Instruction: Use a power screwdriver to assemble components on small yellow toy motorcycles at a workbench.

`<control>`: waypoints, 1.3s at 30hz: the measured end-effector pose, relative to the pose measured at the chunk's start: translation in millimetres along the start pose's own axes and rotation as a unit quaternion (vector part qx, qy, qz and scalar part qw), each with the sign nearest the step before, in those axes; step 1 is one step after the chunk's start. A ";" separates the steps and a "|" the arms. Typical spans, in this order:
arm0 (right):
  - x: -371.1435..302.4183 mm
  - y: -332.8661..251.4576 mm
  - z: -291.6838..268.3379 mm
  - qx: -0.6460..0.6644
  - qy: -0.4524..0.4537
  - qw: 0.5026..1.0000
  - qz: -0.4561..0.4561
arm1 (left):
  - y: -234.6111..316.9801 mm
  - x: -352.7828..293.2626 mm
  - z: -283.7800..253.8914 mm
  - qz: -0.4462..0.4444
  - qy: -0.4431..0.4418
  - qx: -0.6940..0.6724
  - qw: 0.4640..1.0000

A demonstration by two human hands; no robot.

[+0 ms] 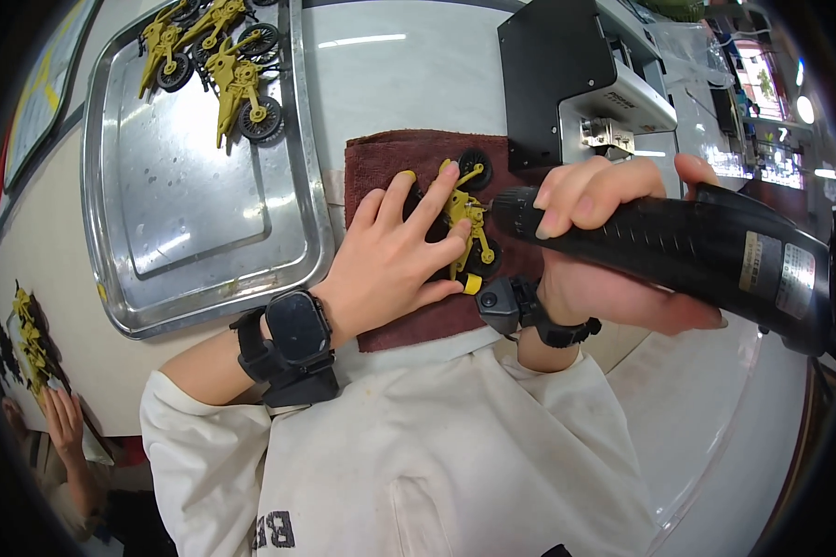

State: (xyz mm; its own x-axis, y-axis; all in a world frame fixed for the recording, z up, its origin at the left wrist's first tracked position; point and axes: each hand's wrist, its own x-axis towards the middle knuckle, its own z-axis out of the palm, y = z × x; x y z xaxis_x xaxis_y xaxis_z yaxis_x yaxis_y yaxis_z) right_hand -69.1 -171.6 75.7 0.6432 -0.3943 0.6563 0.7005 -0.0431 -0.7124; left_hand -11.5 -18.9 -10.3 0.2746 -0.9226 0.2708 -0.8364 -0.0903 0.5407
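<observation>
On a brown cloth (418, 323) lies a yellow toy motorcycle (468, 213) with black wheels. My left hand (376, 255) holds it down from its left side, fingers spread over and around the body. Yellow covers sit on some of the fingertips. My right hand (613, 200) is wrapped round a black electric screwdriver (687, 237), held nearly level. Its tip points left, right at the motorcycle's side; whether the bit touches a screw is too small to tell.
A metal tray (318, 176) at the left holds several yellow toy motorcycles (237, 88) at its far end. Beyond the cloth, at right, stands a black and silver machine (548, 93). At far left, another person's hand (62, 418) is by more yellow toys (30, 334).
</observation>
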 end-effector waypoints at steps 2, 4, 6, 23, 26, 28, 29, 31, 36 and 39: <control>0.4 6.5 1.6 0.007 0.001 1.000 -0.001 | -0.2 -0.7 0.3 0.000 0.001 -0.003 1.000; -3.3 17.1 0.0 -0.002 0.004 1.000 -0.003 | -0.4 -1.5 0.3 0.000 -0.001 0.002 1.000; -9.0 28.6 -4.2 -0.007 0.011 0.998 0.057 | -0.2 -0.4 -4.0 0.003 0.006 0.006 1.000; -16.2 17.6 6.5 -0.113 0.082 0.987 0.079 | 0.0 3.7 -6.4 -0.006 -0.023 0.019 1.000; -4.9 -30.2 3.7 -0.101 0.098 0.988 -0.068 | 3.5 5.6 -5.6 -0.001 -0.019 0.024 1.000; 8.1 -62.3 -27.2 -0.107 0.078 0.983 -0.126 | 4.6 5.6 -5.7 0.008 -0.030 0.018 0.999; 16.9 -66.6 -42.7 -0.134 0.122 0.974 -0.133 | 3.6 4.0 -5.1 0.001 -0.025 0.022 0.999; 38.0 -67.8 -68.1 -0.231 0.233 0.936 -0.127 | 4.7 5.0 -6.5 -0.002 -0.021 0.027 0.999; 56.2 -35.0 -87.5 -0.335 0.271 0.901 -0.039 | 6.0 8.0 -6.8 0.009 -0.025 0.025 0.999; 51.6 -35.9 -82.9 -0.334 0.263 0.905 -0.029 | 6.0 5.0 -5.9 0.008 -0.026 0.027 0.999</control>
State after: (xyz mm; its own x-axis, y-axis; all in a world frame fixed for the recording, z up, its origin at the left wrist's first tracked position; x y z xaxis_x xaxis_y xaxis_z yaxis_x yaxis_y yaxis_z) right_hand -86.7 -266.4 114.5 0.2515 -0.7484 0.6137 0.2725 -0.5537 -0.7869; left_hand -12.3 -21.9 -1.1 0.2370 -0.9425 0.2357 -0.8650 -0.0943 0.4928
